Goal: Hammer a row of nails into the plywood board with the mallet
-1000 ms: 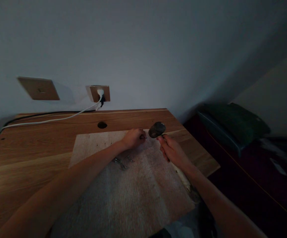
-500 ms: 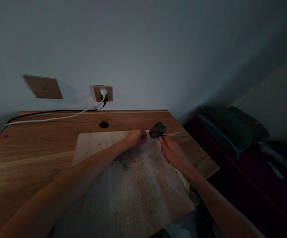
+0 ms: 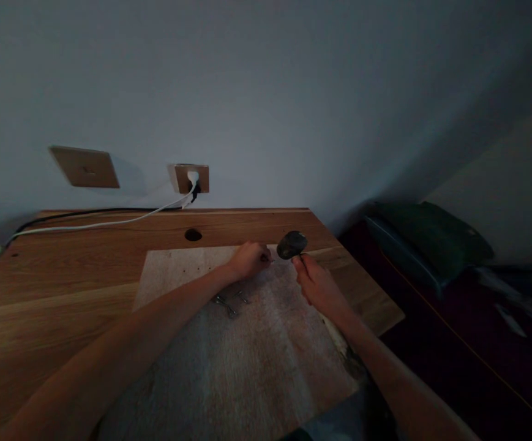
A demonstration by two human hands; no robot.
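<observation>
My right hand (image 3: 318, 282) is closed round the handle of a hammer with a dark, rounded head (image 3: 292, 245). The head hangs just right of my left fingertips, apart from them. My left hand (image 3: 250, 260) pinches a small thin nail (image 3: 272, 261) over the far part of a pale wooden board (image 3: 247, 367); the fingers hide most of it. Several loose shiny nails (image 3: 225, 304) lie on the board below my left wrist. Small dark spots (image 3: 197, 268) form a row left of my left hand.
The board lies on a wooden table (image 3: 27, 294) against a wall. White and black cables (image 3: 86, 226) run along the table's back to a wall socket (image 3: 192, 179). A round hole (image 3: 193, 234) is in the tabletop. A dark green cushion (image 3: 435, 245) lies at the right.
The view has shifted slightly, so the wall plates and table sit a little lower. Both hands keep nearly the same places, with the hammer head still beside the left fingers.
</observation>
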